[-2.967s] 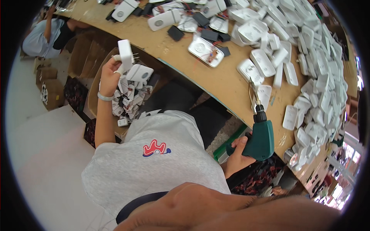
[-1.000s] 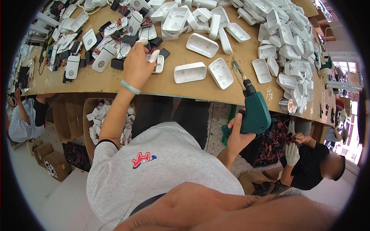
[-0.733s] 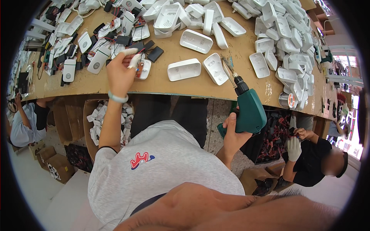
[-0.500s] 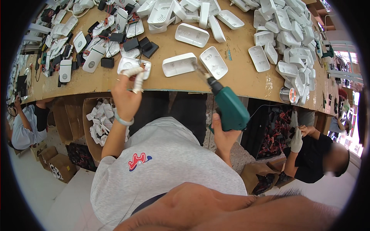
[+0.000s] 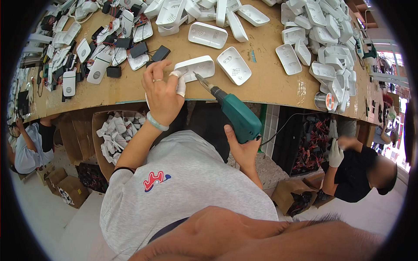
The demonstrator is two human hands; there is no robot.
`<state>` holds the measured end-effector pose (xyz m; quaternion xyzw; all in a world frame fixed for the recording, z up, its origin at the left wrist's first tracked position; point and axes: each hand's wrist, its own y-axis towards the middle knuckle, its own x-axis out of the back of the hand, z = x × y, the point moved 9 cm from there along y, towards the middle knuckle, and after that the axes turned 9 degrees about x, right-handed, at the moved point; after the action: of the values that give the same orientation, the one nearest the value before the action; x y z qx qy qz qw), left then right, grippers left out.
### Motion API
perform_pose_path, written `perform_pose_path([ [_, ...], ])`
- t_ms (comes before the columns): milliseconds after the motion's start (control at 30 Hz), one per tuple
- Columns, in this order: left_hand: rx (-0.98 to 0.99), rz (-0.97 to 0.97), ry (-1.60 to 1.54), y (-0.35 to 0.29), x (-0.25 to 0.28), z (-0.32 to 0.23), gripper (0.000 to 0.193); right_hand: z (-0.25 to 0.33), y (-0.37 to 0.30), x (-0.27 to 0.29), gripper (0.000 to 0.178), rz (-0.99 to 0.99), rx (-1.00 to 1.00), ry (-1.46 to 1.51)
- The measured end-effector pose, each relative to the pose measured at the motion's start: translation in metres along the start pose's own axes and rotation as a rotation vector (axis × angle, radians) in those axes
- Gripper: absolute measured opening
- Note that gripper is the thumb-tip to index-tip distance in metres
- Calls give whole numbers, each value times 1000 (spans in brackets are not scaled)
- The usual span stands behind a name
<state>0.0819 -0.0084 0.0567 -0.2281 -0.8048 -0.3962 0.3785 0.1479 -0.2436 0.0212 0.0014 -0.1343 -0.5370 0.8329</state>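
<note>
My right hand grips a green pistol-shaped soldering gun with a dark collar and thin metal tip. That tip points up-left, at the near wall of a white plastic housing lying on the table. Beside the housing's left end is my left hand, its thumb and one finger wrapped in white tape and drawn together. Its other fingers bend outward; whatever the taped fingers pinch is too small or hidden to name. A white edge shows beside this hand, mostly covered by it. Another open white housing lies just right.
White covers with black boxes and wires crowd the table's left. White housings pile up at the back and right. A wire spool stands near the front edge. Below are a carton of white parts and a gloved co-worker.
My left hand has moved right from the white cover to the housing's left end. That cover no longer shows at its former spot. The soldering gun has shifted left and slightly nearer.
</note>
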Motion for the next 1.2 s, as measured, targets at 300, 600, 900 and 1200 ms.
perform_pose_path([
  [300, -27, 59, 104, 1, -14, 1, 21, -15, 12, -19, 27, 183, -45, -149],
  [600, 8, 72, 114, 3, -17, 2, 24, -12, 17, -21, 27, 158, -12, -115],
  [900, 8, 86, 111, 3, -18, 2, 26, -13, 21, -27, 28, 204, -15, -170],
  [1200, -1, 81, 113, 3, -19, 3, 29, -11, 22, -27, 29, 204, -18, -180],
])
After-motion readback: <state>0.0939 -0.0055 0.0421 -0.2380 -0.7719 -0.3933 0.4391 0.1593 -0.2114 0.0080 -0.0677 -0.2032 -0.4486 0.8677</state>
